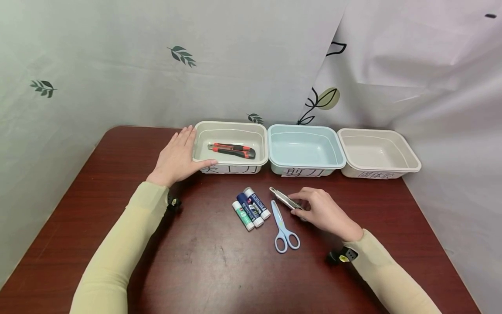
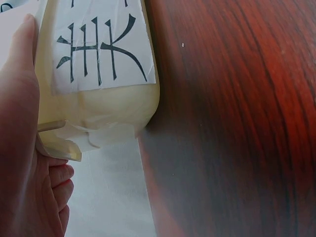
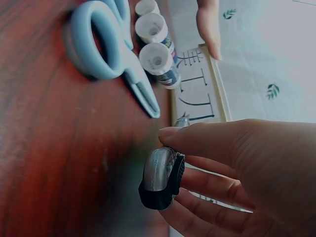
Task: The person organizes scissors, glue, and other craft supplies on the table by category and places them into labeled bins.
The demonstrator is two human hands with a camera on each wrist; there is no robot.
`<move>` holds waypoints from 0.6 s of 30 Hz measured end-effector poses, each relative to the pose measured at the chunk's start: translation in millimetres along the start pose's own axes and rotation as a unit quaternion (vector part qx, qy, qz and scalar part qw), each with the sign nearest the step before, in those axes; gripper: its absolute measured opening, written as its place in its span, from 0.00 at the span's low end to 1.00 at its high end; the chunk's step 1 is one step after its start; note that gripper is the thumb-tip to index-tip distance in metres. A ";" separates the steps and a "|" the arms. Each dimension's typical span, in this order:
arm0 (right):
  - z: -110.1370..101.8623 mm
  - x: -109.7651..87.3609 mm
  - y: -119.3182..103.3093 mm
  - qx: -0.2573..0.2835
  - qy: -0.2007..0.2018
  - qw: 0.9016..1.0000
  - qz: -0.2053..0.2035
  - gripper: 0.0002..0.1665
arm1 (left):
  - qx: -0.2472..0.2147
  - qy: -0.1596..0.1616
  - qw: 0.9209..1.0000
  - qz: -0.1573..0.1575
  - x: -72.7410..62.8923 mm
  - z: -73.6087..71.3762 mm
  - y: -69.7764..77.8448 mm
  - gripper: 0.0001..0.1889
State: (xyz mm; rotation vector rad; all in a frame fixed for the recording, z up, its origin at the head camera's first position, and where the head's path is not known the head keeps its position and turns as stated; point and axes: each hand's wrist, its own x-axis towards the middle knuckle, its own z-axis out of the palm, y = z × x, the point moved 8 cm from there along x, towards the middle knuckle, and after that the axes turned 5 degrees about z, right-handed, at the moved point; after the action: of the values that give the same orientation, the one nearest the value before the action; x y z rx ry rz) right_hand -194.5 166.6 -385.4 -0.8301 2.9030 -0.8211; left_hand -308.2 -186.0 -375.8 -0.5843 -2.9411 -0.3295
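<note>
My right hand (image 1: 323,210) pinches a silver utility knife (image 1: 284,198) between thumb and fingers, low over the table. In the right wrist view, the knife's rounded silver end with black trim (image 3: 159,170) faces the camera. My left hand (image 1: 175,156) rests against the left end of a beige bin (image 1: 229,125), fingers straight and thumb along its front rim. Two red-and-black utility knives (image 1: 235,152) lie inside that bin. Left of the silver knife lie light-blue scissors (image 1: 281,224). Beside them are three glue sticks, one green (image 1: 243,216) and two dark blue (image 1: 256,203).
A light-blue bin (image 1: 306,166) stands right of the beige one, then another beige bin (image 1: 379,168), in a row along the table's back edge. Paper labels with handwritten characters (image 1: 301,172) are on their fronts. A leaf-patterned curtain (image 1: 235,65) hangs behind the dark red table (image 1: 204,270).
</note>
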 end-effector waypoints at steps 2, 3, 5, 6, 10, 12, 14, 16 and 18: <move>-2.0 1.6 -0.5 0.002 0.003 1.000 -0.002 0.21 | -0.001 0.001 1.000 0.000 0.1 -0.2 0.4 0.65; -3.2 2.5 -1.0 0.001 0.005 1.000 -0.004 0.21 | -0.001 0.001 1.000 0.000 0.0 -0.4 0.6 0.65; -6.2 4.2 -3.0 0.002 0.009 1.000 -0.010 0.21 | -0.001 0.001 1.000 0.000 -0.4 -0.8 1.0 0.65; -7.8 5.2 -4.2 0.001 0.013 1.000 -0.014 0.21 | 0.000 0.000 1.000 0.000 -0.6 -0.9 1.3 0.65; -16.1 10.5 -10.2 -0.004 0.031 0.999 -0.027 0.21 | 0.002 -0.004 1.000 0.000 -1.4 -1.5 2.0 0.65; -20.0 13.7 -13.1 -0.009 0.039 0.999 -0.030 0.21 | 0.000 -0.006 1.000 -0.001 -1.6 -1.5 1.9 0.64; -23.4 17.2 -15.9 -0.015 0.046 0.998 -0.033 0.21 | -0.002 -0.007 1.000 -0.002 -1.7 -1.1 1.5 0.64; -25.3 20.4 -18.3 -0.015 0.049 0.998 -0.036 0.21 | -0.003 -0.008 1.000 -0.004 -1.8 -0.8 1.2 0.65; -27.4 23.5 -20.6 -0.013 0.052 0.998 -0.038 0.21 | -0.005 -0.008 1.000 -0.005 -1.7 -0.9 1.4 0.65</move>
State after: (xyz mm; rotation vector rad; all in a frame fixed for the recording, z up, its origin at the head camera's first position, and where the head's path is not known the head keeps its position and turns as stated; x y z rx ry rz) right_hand -208.7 153.3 -348.7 -0.9323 2.9941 -0.8594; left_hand -306.1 -185.6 -375.0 -0.5773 -2.9609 -0.3408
